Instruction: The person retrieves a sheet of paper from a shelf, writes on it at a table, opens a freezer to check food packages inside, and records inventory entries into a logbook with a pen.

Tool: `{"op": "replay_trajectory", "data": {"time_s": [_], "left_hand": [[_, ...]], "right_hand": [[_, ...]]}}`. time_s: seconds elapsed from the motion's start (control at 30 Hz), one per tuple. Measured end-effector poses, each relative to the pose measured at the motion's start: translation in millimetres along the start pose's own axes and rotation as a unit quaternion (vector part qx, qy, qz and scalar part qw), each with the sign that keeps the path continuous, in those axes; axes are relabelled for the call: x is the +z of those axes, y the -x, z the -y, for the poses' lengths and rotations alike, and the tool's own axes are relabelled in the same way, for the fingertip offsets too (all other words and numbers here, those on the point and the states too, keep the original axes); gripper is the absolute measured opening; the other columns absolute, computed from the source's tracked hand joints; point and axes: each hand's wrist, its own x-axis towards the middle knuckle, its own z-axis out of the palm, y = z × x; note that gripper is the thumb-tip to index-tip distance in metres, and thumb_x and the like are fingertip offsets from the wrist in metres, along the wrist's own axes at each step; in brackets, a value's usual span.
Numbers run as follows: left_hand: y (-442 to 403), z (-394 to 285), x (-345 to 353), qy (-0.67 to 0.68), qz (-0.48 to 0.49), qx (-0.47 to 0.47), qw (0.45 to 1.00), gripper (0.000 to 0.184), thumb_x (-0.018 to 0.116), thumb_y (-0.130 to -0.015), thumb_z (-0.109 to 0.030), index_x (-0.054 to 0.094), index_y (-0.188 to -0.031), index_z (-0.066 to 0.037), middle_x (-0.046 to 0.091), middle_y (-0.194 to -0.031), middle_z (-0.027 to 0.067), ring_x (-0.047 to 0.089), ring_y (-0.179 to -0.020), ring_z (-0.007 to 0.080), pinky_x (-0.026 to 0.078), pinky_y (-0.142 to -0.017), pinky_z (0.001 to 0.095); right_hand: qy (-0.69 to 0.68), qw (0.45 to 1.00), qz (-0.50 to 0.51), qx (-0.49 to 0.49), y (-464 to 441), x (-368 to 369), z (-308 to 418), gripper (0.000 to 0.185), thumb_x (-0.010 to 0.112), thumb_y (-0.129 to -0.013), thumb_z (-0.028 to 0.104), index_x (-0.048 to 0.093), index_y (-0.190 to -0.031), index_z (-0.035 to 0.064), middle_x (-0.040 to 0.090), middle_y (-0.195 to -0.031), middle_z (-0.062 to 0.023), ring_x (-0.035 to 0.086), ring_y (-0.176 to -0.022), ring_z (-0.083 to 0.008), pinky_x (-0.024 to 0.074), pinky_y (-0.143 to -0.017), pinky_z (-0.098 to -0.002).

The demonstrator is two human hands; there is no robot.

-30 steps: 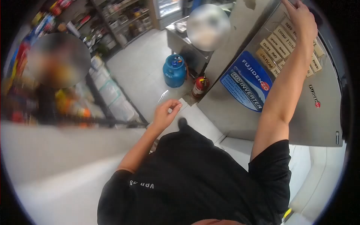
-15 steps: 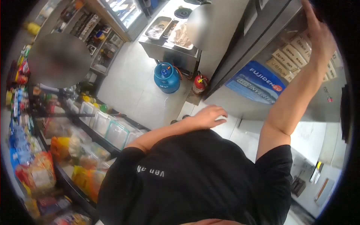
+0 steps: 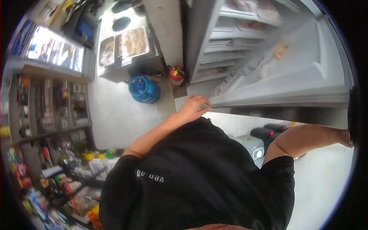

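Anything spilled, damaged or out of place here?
One possible oddity: the brown floor patch at the foot of the red fire extinguisher looks dirty against the pale tiles, though whether it's a spill is unclear. Nothing else clearly stands out.

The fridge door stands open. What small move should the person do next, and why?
Probably the left hand should reach toward the shelves while the right hand steadies the door: the shelves are exposed, the right hand is at the door's edge, and the left hand is nearer the opening.
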Motion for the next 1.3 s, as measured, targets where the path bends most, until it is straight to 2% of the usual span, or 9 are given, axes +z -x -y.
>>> {"op": "replay_trajectory", "data": {"time_s": [0.1,0.17,0.23,0.33,0.43,0.73,0.83,0.9,1.3], "left_hand": [[0.3,13.9,-3.1,0.014,0.024,-0.014,1.0,0.017,0.069,-0.082,-0.016,0.066,-0.094,-0.005,0.065,-0.097,0.0105,0.062,-0.095,0.0308,0.046,-0.088,0.0398],[-3.7,20.8,-8.6,0.0,0.049,-0.009,0.999,0.019,0.07,-0.081,-0.015,0.066,-0.095,-0.004,0.066,-0.097,0.0115,0.062,-0.096,0.0309,0.048,-0.085,0.0381],[-7.7,36.0,-9.8,-0.016,0.027,-0.051,0.998,0.019,0.071,-0.08,-0.015,0.066,-0.096,-0.004,0.066,-0.099,0.0118,0.063,-0.096,0.0302,0.048,-0.085,0.0386],[-18.9,53.1,-9.7,-0.041,0.018,-0.043,0.998,0.022,0.073,-0.076,-0.014,0.067,-0.096,-0.006,0.065,-0.1,0.0105,0.062,-0.097,0.0302,0.047,-0.086,0.0385],[-29.0,64.9,0.9,-0.07,0.038,-0.064,0.995,0.025,0.074,-0.075,-0.013,0.066,-0.097,-0.004,0.064,-0.102,0.0113,0.061,-0.099,0.03,0.047,-0.087,0.0384],[-80.0,86.7,70.2,-0.203,0.234,-0.03,0.951,0.032,0.075,-0.075,-0.02,0.065,-0.102,-0.007,0.061,-0.109,0.012,0.057,-0.106,0.0327,0.044,-0.092,0.0413],[-101.9,96.7,98.1,-0.258,0.305,-0.011,0.917,0.037,0.075,-0.074,-0.023,0.064,-0.106,-0.01,0.059,-0.114,0.0104,0.054,-0.111,0.0321,0.04,-0.096,0.0467],[-112.9,107.1,116.5,-0.291,0.344,-0.006,0.893,0.04,0.075,-0.075,-0.026,0.062,-0.112,-0.018,0.053,-0.12,0.0068,0.05,-0.116,0.0302,0.031,-0.102,0.0609],[-142.0,180.0,224.9,-0.261,0.483,0.099,0.83,0.036,0.074,-0.074,-0.025,0.064,-0.107,-0.015,0.059,-0.11,0.0062,0.054,-0.112,0.029,0.033,-0.102,0.0548]], "right_hand": [[-0.042,0.995,0.089,-0.033,3.1,-43.1,-0.5,0.036,0.037,-0.093,0.027,0.062,-0.08,0.0045,0.061,-0.076,-0.0119,0.061,-0.079,-0.027,0.053,-0.079,-0.0515],[-0.127,0.99,-0.05,0.043,24.0,-86.2,-8.6,0.037,0.036,-0.093,0.031,0.063,-0.082,0.0083,0.064,-0.081,-0.0131,0.064,-0.091,-0.029,0.0517,-0.09,-0.0551],[-0.015,0.994,0.053,0.091,27.1,-134.2,-7.4,0.039,0.036,-0.094,0.036,0.065,-0.086,0.0112,0.066,-0.092,-0.0127,0.063,-0.101,-0.0289,0.0481,-0.096,-0.058],[0.016,0.979,-0.021,0.2,49.3,-156.0,-7.3,0.05,0.032,-0.098,0.051,0.056,-0.117,0.0116,0.056,-0.122,-0.0118,0.057,-0.112,-0.0253,0.0463,-0.1,-0.0516],[0.179,0.95,-0.077,0.244,88.5,-196.4,-24.7,0.051,0.033,-0.099,0.051,0.051,-0.124,0.0106,0.054,-0.124,-0.0122,0.055,-0.115,-0.0256,0.0458,-0.1,-0.0476],[0.297,0.89,-0.136,0.318,246.8,-236.3,-63.9,0.057,0.033,-0.1,0.05,0.041,-0.132,0.0036,0.047,-0.133,-0.0158,0.05,-0.121,-0.0273,0.0409,-0.105,-0.0438],[0.321,0.877,-0.137,0.33,283.8,-243.2,-72.0,0.06,0.033,-0.1,0.05,0.038,-0.135,0.0013,0.044,-0.136,-0.017,0.048,-0.123,-0.0278,0.0393,-0.106,-0.0425],[0.329,0.873,-0.133,0.335,301.2,-243.4,-78.1,0.061,0.033,-0.1,0.049,0.036,-0.136,-0.0002,0.043,-0.138,-0.0178,0.047,-0.124,-0.0282,0.0382,-0.107,-0.0416],[0.273,0.893,-0.014,0.358,336.1,-271.4,-101.9,0.065,0.028,-0.103,0.045,0.027,-0.144,-0.0057,0.032,-0.148,-0.0215,0.037,-0.133,-0.0284,0.0306,-0.112,-0.0364]]}}
